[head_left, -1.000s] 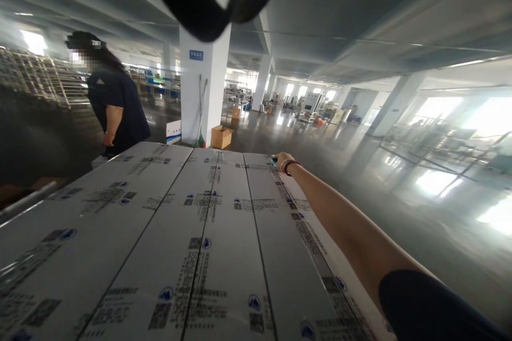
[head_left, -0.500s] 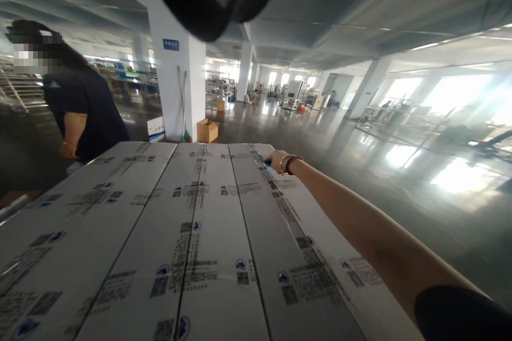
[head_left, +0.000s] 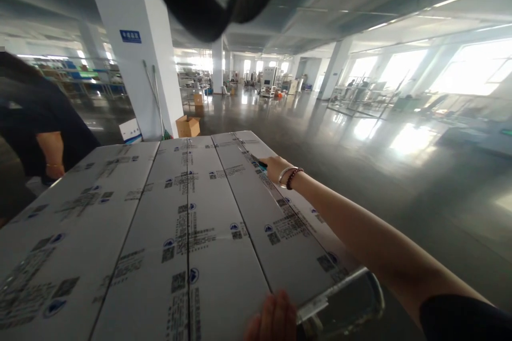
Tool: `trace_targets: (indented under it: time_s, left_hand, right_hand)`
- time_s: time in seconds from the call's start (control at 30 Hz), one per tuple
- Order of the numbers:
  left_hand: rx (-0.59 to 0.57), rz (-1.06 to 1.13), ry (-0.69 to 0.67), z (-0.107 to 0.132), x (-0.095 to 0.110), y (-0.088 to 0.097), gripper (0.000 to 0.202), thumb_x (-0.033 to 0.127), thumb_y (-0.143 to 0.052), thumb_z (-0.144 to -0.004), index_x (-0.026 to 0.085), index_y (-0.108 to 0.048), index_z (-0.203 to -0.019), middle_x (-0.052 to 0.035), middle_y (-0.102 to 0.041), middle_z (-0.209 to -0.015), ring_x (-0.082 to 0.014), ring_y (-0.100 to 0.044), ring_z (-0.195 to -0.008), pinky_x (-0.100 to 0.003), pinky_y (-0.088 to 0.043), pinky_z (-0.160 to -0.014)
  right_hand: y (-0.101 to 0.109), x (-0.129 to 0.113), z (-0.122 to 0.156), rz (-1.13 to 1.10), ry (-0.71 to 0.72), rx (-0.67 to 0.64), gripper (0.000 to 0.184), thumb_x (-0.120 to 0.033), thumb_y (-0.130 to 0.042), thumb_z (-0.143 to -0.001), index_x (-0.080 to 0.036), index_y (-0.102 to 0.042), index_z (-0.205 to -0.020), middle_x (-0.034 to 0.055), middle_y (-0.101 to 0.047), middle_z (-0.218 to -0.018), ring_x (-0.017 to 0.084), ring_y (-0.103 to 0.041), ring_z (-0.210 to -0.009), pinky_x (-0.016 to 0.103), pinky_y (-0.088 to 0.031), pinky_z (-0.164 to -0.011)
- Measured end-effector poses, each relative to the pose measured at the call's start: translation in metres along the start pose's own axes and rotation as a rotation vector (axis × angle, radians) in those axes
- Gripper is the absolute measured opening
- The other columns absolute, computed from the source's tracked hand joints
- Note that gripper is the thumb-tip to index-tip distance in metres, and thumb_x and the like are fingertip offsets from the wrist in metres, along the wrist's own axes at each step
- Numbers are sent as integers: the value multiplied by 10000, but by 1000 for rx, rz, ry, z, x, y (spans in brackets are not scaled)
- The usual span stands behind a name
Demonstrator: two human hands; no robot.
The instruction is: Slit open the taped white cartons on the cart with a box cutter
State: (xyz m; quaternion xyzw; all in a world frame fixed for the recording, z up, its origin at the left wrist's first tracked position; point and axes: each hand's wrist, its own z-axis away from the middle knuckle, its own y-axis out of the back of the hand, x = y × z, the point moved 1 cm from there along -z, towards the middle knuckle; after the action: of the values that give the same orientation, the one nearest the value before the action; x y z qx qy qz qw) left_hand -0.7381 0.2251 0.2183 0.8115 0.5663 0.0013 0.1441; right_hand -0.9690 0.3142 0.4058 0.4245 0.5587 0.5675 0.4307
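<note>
Several long white cartons (head_left: 192, 213) with printed labels lie side by side in front of me. My right hand (head_left: 275, 168) reaches far out over the rightmost cartons, closed on a small blue-handled tool (head_left: 261, 163) whose tip rests at a seam between two cartons. Beaded bracelets (head_left: 291, 177) circle that wrist. Only the fingertips of my left hand (head_left: 271, 317) show at the bottom edge, lying flat and together on the cartons' near end. Right beside them is a clear, shiny plastic piece (head_left: 344, 298); I cannot tell if the hand touches it.
A co-worker in dark clothes (head_left: 36, 117) stands at the cartons' far left corner. Behind are a white pillar (head_left: 132, 53) with brooms leaning on it, a brown cardboard box (head_left: 188, 126), a shiny open floor (head_left: 360, 170) to the right, and racks far off.
My right hand has drawn back toward me along the carton seam with the tool. My left hand and the clear plastic have come into view. My view swung right, shifting the co-worker toward the left edge.
</note>
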Motion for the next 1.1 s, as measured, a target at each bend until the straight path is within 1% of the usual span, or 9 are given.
trace_targets:
  time_s: [0.1,0.17,0.27,0.37,0.53,0.67,0.8,0.93,1.1]
  left_hand:
    - [93,7,11,-9,-3,1,300,219,-399,-896,203,-697,-924,12,-547,-1330,-164,-392,-1328,-317,-225,-1157]
    - [90,29,-18,-15,-7,8,348,187,-354,-910,186,-701,-937,-8,-553,-1322,-166,-423,-1306,-323,-247,-1149]
    - [-40,56,-71,-21,-13,21,344,199,-366,-925,174,-702,-996,-12,-591,-1274,-173,-393,-1327,-335,-221,-1163]
    - [-154,110,-98,-26,-18,31,307,192,-420,-913,144,-694,-1042,-27,-680,-1129,-181,-346,-1354,-343,-183,-1178]
    - [-182,176,-84,-30,-22,36,291,173,-462,-892,104,-676,-1077,-51,-697,-1089,-168,-355,-1347,-318,-175,-1176]
    - [-201,178,-70,-30,-23,37,307,185,-475,-893,108,-653,-1131,-52,-698,-1089,-148,-503,-1213,-296,-186,-1160]
    - [-232,162,-85,-32,-25,40,306,164,-475,-884,103,-651,-1127,-65,-707,-1059,-142,-618,-1003,-300,-194,-1148]
    - [-251,141,-101,-33,-26,42,296,151,-492,-881,87,-641,-1129,-84,-716,-1024,-158,-640,-945,-334,-226,-1139]
    - [-252,75,-108,-34,-31,45,371,142,-549,-859,92,-585,-1225,-66,-726,-987,-163,-650,-907,-332,-308,-1085]
  right_hand:
    - [-6,8,22,-39,15,44,487,-82,-384,-846,-173,-527,-1303,126,-654,-1158,246,-606,-1073,283,-456,-847]
    - [-10,11,36,-77,19,80,510,-77,-369,-843,-156,-500,-1329,137,-646,-1169,253,-609,-1066,294,-461,-845]
    - [-13,13,59,-92,-9,74,521,-78,-367,-843,-146,-483,-1347,153,-664,-1116,267,-630,-1015,310,-475,-801]
    - [-12,12,85,-80,-56,47,519,-92,-388,-849,-167,-476,-1355,147,-692,-1024,268,-655,-939,314,-482,-757]
    - [-10,10,135,-51,-87,38,565,-64,-408,-841,-178,-420,-1395,130,-699,-964,229,-671,-883,293,-499,-748]
    - [-18,12,186,-2,-74,13,636,-10,-400,-807,-148,-358,-1427,120,-685,-938,189,-673,-826,279,-522,-762]
    - [-30,18,237,-15,-89,27,650,-28,-401,-791,-172,-370,-1424,105,-671,-929,157,-658,-658,255,-555,-641]
    - [-44,21,274,-80,-78,141,644,-62,-379,-804,-220,-369,-1428,87,-660,-911,132,-623,-541,226,-545,-516]
    - [-62,18,322,-200,-68,230,772,-20,-329,-776,-293,-195,-1485,66,-641,-817,114,-570,-431,200,-503,-406]
